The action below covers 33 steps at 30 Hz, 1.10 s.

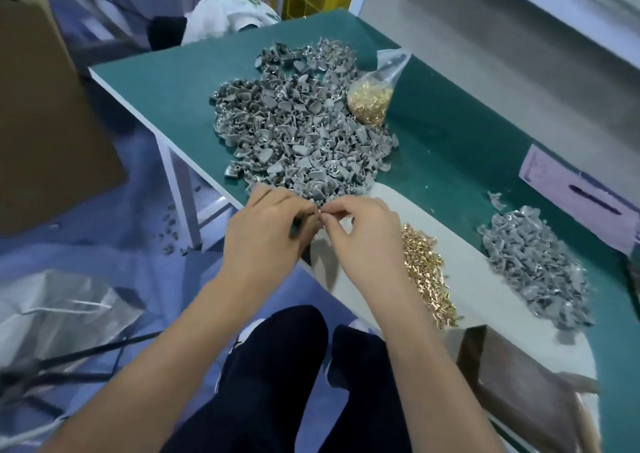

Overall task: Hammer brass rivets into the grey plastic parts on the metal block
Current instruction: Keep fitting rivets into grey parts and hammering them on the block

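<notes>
The green table (433, 134) runs from the far left corner toward the near right, its near right end cut off by the frame. On it lie two heaps of grey plastic parts, far too many to count: the large pile (294, 134) spreads across the far half, its long axis running from the far end toward the person, and the smaller pile (536, 265) sits at the right, well apart from it. A pale sheet (460, 244) lies along the near edge, and on it a band of loose brass rivets (427, 272) stretches lengthwise toward the person, also beyond counting. One clear bag of rivets (372, 101) leans against the far right side of the large pile, its open neck pointing up and away. One lilac paper (575, 193) lies at the right edge. A wooden piece (519, 383) at the near right is blurred and partly cut off; I cannot tell what it is. The left hand (266, 231) and right hand (363, 234) meet at the near edge of the large pile, fingertips touching. The left fingers curl round one small grey part (318, 206), mostly hidden, so its direction cannot be made out. The right thumb and forefinger pinch together against it; what they hold is too small to see. No metal block can be made out.
</notes>
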### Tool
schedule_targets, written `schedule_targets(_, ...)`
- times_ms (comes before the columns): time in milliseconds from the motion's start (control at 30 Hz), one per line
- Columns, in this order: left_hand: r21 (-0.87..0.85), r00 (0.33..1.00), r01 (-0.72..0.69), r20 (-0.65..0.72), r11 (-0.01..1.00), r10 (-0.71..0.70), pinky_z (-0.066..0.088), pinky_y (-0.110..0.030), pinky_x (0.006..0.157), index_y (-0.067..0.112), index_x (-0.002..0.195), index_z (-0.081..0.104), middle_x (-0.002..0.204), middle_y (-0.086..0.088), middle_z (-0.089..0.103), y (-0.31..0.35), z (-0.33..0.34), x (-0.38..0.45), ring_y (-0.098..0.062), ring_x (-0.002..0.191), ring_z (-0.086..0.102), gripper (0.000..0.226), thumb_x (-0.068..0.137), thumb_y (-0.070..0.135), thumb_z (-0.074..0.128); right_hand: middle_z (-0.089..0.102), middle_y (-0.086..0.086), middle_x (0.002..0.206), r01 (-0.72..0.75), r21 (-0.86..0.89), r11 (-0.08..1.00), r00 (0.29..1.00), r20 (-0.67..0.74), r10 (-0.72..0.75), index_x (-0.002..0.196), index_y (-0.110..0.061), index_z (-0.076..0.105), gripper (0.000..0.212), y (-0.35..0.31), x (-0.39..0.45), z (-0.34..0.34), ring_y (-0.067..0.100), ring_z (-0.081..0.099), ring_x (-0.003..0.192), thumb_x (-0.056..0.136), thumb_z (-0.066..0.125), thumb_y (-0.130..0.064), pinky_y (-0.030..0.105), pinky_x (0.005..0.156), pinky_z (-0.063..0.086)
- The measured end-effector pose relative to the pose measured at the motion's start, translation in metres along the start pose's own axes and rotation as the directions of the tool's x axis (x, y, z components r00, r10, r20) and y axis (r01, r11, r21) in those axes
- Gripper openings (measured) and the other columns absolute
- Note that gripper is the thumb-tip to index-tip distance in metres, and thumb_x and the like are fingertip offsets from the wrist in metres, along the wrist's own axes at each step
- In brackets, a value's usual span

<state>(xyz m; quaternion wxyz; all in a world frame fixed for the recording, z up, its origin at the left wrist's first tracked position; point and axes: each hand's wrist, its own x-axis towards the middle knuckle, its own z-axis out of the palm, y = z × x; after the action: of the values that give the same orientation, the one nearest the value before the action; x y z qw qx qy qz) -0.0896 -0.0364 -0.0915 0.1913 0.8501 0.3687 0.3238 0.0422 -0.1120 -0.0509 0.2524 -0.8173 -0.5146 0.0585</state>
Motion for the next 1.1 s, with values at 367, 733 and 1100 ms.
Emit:
schedule_targets(367, 0.002, 0.997, 0.070, 0.019, 0.998, -0.070, 0.052, -0.039, 0.072, 0.023, 0.117, 0.067, 0.106, 0.007, 0.065, -0.005, 0.005, -0.006, -0.021, 0.106, 0.053, 0.026, 0.092, 0.032, 0.065, 0.070, -0.018, 0.093, -0.130, 0.044, 0.990, 0.981, -0.138, 0.135, 0.093, -0.034, 0.072, 0.005, -0.005, 0.018, 0.016, 0.012, 0.063, 0.097, 0.094, 0.067, -0.034, 0.044, 0.090, 0.050)
schedule_targets(733, -0.201, 0.973, -0.125, 0.168, 0.972, 0.160, 0.049, -0.030, 0.059, 0.027, 0.097, 0.071, 0.093, 0.013, 0.061, 0.055, 0.037, -0.029, -0.014, 0.095, 0.052, 0.011, 0.087, 0.023, 0.073, 0.052, -0.002, 0.129, -0.423, -0.161, 0.892, 0.898, -0.209, 0.387, 0.133, -0.036, 0.058, 0.039, 0.076, -0.067, -0.063, 0.020, 0.053, 0.113, 0.096, 0.059, -0.048, 0.041, 0.092, 0.048)
schedule_targets(1100, -0.245, 0.913, -0.128, 0.348, 0.961, 0.211, 0.044, -0.021, 0.072, 0.035, 0.104, 0.069, 0.098, 0.019, 0.057, 0.096, 0.050, -0.034, -0.005, 0.099, 0.045, 0.013, 0.095, 0.037, 0.060, 0.068, -0.001, 0.107, -0.392, -0.162, 0.906, 0.919, -0.016, 0.395, 0.109, -0.032, 0.073, 0.015, 0.097, -0.082, -0.061, 0.024, 0.063, 0.096, 0.096, 0.068, -0.027, 0.037, 0.085, 0.051)
